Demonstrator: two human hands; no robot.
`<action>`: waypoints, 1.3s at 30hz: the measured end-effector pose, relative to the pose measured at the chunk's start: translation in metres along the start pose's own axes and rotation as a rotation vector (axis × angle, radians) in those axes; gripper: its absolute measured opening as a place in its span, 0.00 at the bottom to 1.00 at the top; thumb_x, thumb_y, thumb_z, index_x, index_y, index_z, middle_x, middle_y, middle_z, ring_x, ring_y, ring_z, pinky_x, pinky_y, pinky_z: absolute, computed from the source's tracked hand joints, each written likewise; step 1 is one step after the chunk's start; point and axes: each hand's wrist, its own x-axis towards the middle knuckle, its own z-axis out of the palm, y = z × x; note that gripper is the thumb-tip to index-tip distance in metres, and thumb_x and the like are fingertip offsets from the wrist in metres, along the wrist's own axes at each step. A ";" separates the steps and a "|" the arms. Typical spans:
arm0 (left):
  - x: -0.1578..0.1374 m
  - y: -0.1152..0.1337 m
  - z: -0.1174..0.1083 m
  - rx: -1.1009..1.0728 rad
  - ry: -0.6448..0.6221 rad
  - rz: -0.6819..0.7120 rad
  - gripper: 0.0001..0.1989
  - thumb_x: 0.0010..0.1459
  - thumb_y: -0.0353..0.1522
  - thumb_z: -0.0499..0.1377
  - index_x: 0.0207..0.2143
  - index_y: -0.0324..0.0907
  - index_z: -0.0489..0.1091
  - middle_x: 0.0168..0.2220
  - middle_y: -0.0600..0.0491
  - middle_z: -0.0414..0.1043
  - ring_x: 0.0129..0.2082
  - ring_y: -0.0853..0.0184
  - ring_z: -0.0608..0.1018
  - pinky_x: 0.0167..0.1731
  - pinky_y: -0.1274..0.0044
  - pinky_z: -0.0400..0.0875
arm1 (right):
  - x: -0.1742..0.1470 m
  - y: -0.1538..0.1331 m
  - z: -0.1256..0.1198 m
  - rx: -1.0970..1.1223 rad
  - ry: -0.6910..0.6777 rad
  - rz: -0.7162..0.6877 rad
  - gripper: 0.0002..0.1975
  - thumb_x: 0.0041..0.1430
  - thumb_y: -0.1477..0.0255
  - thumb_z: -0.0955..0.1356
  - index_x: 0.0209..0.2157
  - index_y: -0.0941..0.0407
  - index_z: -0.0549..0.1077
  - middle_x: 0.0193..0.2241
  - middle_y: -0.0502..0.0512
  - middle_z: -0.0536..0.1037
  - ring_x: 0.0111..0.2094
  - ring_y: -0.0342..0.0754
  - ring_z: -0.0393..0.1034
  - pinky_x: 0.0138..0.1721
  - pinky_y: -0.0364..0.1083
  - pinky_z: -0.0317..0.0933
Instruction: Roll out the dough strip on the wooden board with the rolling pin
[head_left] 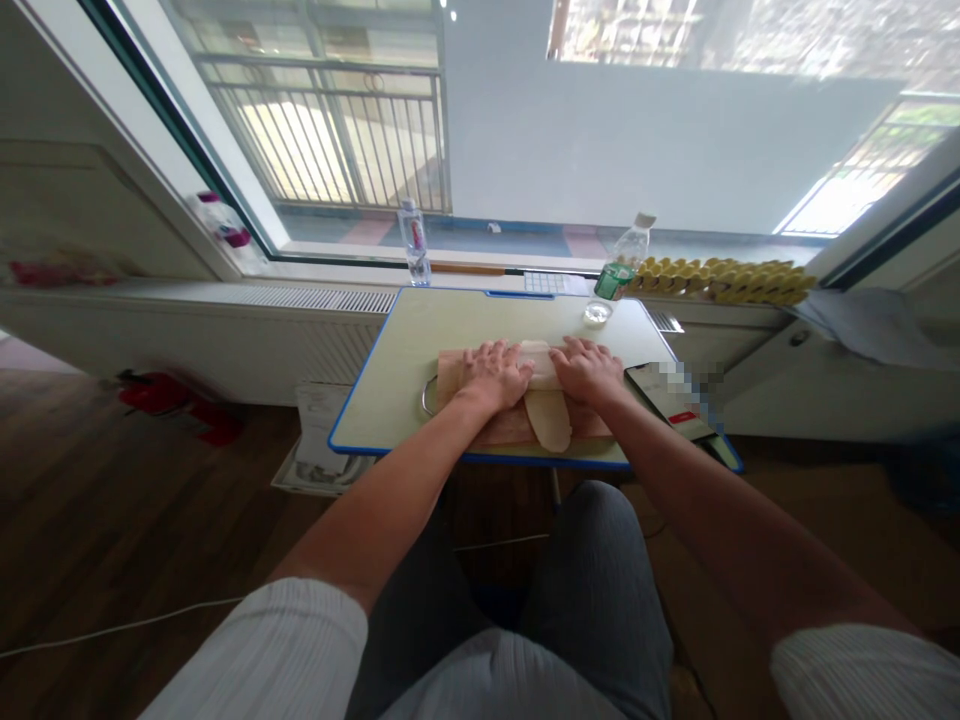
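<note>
A wooden cutting board (506,432) with a metal handle at its left end lies on the small table. Across it is a pale rolling pin (541,372), its ends covered by my hands. Under the pin, a flat, elongated piece of dough (551,422) stretches toward me, and its far end shows beyond the pin. My left hand (495,372) rests palm down on the pin's left part, fingers extended forward. On the right part lies my right hand (589,368), also palm down with fingers stretched out. Both hands are open, pressing on the pin rather than wrapped round it.
The table (390,400) has a blue edge. A green-labelled bottle (615,275) stands at its back right, and a dark flat object (671,400) lies near its right edge. Another clear bottle (415,245) stands by the window. A red fire extinguisher (180,400) is on the floor, left.
</note>
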 end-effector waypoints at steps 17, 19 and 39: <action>0.060 -0.012 -0.007 0.012 -0.067 -0.010 0.32 0.74 0.50 0.41 0.68 0.48 0.70 0.71 0.40 0.67 0.69 0.46 0.68 0.69 0.47 0.57 | 0.055 -0.007 0.000 0.067 0.026 -0.009 0.34 0.76 0.51 0.55 0.69 0.57 0.70 0.67 0.71 0.72 0.67 0.67 0.65 0.66 0.62 0.59; 0.066 -0.013 -0.007 0.021 -0.039 -0.011 0.31 0.75 0.49 0.42 0.66 0.48 0.71 0.69 0.40 0.69 0.68 0.47 0.69 0.68 0.48 0.58 | 0.060 -0.009 -0.001 0.056 0.053 -0.018 0.34 0.76 0.50 0.55 0.68 0.57 0.71 0.66 0.72 0.73 0.66 0.67 0.67 0.64 0.62 0.60; 0.090 -0.015 -0.010 0.050 0.056 -0.026 0.28 0.75 0.46 0.45 0.58 0.42 0.77 0.62 0.38 0.74 0.62 0.48 0.74 0.60 0.56 0.70 | 0.090 -0.014 0.004 0.094 0.132 -0.033 0.37 0.73 0.45 0.60 0.61 0.63 0.77 0.58 0.75 0.80 0.60 0.69 0.73 0.62 0.62 0.62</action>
